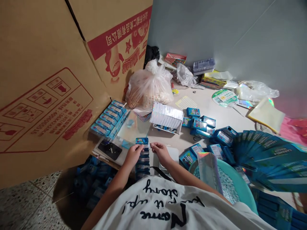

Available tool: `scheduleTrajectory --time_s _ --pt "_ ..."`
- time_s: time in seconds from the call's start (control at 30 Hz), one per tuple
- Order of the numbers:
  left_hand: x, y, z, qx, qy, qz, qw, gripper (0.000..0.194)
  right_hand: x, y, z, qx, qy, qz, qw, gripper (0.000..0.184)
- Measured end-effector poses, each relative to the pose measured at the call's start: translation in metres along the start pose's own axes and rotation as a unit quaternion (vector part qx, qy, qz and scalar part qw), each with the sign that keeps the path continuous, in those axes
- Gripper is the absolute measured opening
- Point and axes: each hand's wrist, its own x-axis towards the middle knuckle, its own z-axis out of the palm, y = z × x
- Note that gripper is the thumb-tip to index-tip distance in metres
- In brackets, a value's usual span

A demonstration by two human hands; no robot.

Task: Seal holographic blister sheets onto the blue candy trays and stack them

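A row of small blue boxes (142,159) runs toward my body at the table's front edge. My left hand (134,154) is at the row's left side, its thumb and finger pinched over one of the upper boxes. Whatever lies between those fingertips is too small to make out. Just beyond them is a blue box with a round window (142,140). My right hand (161,152) is held to the right of the row, thumb and finger pressed together around a tiny pale bit I cannot identify. A white device (173,154) is partly hidden beneath my right forearm.
A large carton (48,80) walls off the left. Blue packs (109,118) and a dark phone (109,149) lie beside it. Ahead stand an open box of silvery packets (167,115) and a tied plastic bag (150,84). A teal basin of white pellets (250,199) is at right.
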Motion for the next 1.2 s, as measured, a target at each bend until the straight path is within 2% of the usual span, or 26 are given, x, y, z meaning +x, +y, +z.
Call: scheduleTrajectory --time_s 0.23,0.43,0.57,0.73,0.9,1.0,1.1,1.13,1.2 --pt "0.0 0.006 -0.004 0.167 0.086 0.07 0.98 0.033 0.007 0.012 0.004 -0.043 0.048 -0.027 0.998 0.033" --pt "0.007 -0.003 0.005 0.245 0.117 0.115 0.956 0.029 0.017 0.028 0.005 -0.057 0.078 -0.021 0.995 0.032" --pt "0.013 -0.01 0.007 0.252 0.129 0.112 0.952 0.024 0.022 0.043 0.007 -0.034 0.068 0.025 0.997 0.036" --pt "0.017 -0.014 -0.004 0.227 0.142 0.095 0.959 0.029 0.022 0.054 0.018 0.003 0.073 0.135 0.988 0.034" --pt "0.027 -0.034 -0.013 0.202 0.096 0.161 0.961 0.039 0.028 0.048 0.02 0.017 0.095 0.174 0.98 0.024" --pt "0.037 -0.047 -0.013 0.204 0.076 0.173 0.961 0.04 0.021 0.034 0.005 0.023 0.083 0.148 0.985 0.019" --pt "0.035 -0.046 -0.014 0.208 0.062 0.2 0.955 0.041 -0.01 0.018 -0.03 0.04 0.122 0.047 0.991 0.019" --pt "0.031 -0.044 -0.014 0.205 0.077 0.205 0.954 0.04 -0.025 0.013 -0.048 0.048 0.154 -0.003 0.987 0.021" --pt "0.019 -0.037 -0.016 0.192 0.161 0.196 0.948 0.037 -0.062 0.003 -0.092 0.058 0.232 -0.112 0.964 0.029"
